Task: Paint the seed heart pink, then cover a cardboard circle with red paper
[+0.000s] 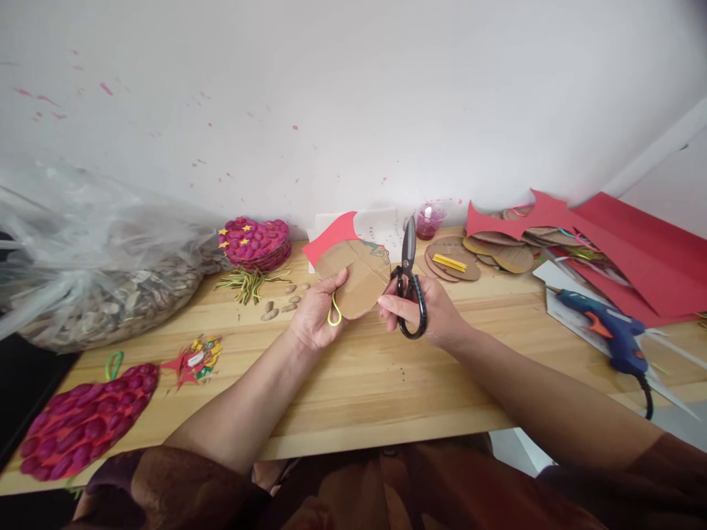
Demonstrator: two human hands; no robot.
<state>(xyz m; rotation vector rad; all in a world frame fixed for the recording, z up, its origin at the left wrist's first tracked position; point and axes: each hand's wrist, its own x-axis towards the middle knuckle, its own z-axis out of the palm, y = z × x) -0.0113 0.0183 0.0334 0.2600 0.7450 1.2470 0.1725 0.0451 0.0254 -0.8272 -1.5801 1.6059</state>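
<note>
My left hand (pixel 319 313) grips a heart-shaped brown cardboard piece (pixel 359 278) with red paper (pixel 330 237) behind it and a yellow loop (pixel 334 315) at its tip. Black scissors (pixel 409 283) are held in my right hand (pixel 428 309), fingers through the handles, blades pointing up beside the cardboard's right edge. Both hands hover above the wooden table (pixel 364 375).
A clear plastic bag of shells (pixel 93 272) lies at the left. Pink-red decorated hearts sit at front left (pixel 82 425) and stacked at the back (pixel 257 241). Cardboard cut-outs (pixel 469 254), red paper sheets (pixel 618 246) and a blue glue gun (pixel 610 331) lie at the right.
</note>
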